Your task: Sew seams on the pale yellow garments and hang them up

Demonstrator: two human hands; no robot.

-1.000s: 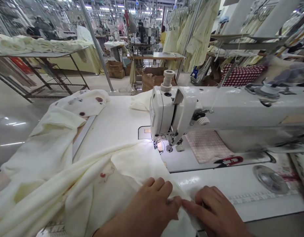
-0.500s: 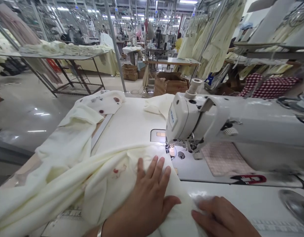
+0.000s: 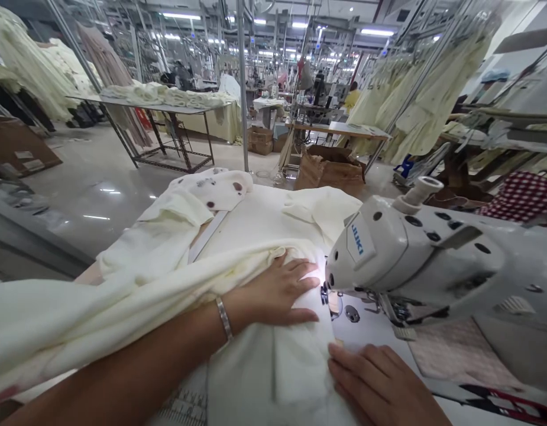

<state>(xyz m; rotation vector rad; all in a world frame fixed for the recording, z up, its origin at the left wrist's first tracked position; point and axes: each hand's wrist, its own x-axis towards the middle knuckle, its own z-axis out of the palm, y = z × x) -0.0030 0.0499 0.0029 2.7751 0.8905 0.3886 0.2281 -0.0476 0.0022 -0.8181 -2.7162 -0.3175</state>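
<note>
Two bare hands press flat on a cream-coloured, soft cotton garment piece [image 3: 273, 367] spread over a white sewing table [image 3: 251, 219]. The left hand [image 3: 273, 293], with a thin silver bangle [image 3: 223, 318] at the wrist, lies palm down with fingers spread and open, gripping nothing; its fingertips [image 3: 306, 281] sit just beside the needle area, apparently to keep the cloth smooth and flat there. The right hand [image 3: 379, 384] rests nearer the person, fingers together and laid flat on the cloth's right edge, seemingly steadying that edge in line with the needle; whether it pinches a fold underneath cannot be told.

Just beyond the left fingertips stands a white industrial sewing machine [image 3: 410, 254] with a blue brand label, its small lamp lighting the cloth below the presser foot [image 3: 329, 299]. More of the cream fabric trails off to the left in a loose heap [image 3: 158, 236]. Red-handled thread snips [image 3: 499, 402] lie on the machine bed at far right. Behind, a factory floor shows hanging pale garments [image 3: 415, 100], a brown cardboard box [image 3: 330, 168] and a metal table stacked with folded cloth [image 3: 162, 94].
</note>
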